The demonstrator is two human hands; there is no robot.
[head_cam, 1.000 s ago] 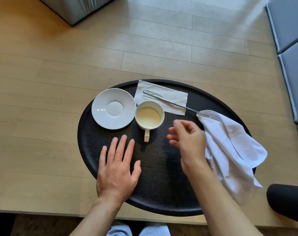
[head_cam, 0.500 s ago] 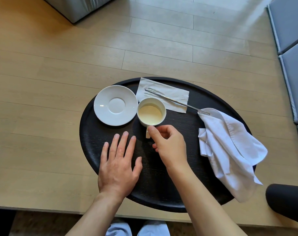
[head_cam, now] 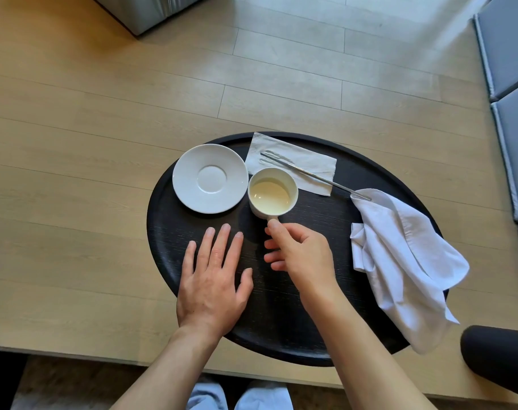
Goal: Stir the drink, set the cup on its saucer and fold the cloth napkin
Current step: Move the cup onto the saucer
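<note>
A white cup (head_cam: 272, 193) holding a pale yellow drink stands on the round black tray (head_cam: 378, 179), just right of the empty white saucer (head_cam: 210, 178). My right hand (head_cam: 300, 251) pinches the cup's handle, which points toward me. My left hand (head_cam: 213, 279) lies flat on the tray with fingers spread, holding nothing. A thin metal stirrer (head_cam: 315, 176) rests across a paper napkin (head_cam: 293, 164) behind the cup. The crumpled white cloth napkin (head_cam: 405, 261) lies on the tray's right side, hanging over its rim.
The tray sits on a light wooden table (head_cam: 74, 202) near its front edge. A grey box (head_cam: 145, 10) stands at the far left corner. Grey cushions (head_cam: 509, 84) line the right side, and a dark rounded object (head_cam: 500, 359) is at the lower right.
My right hand moved left from beside the cloth napkin to the cup and closed its fingers on the handle. My left hand stayed flat on the tray.
</note>
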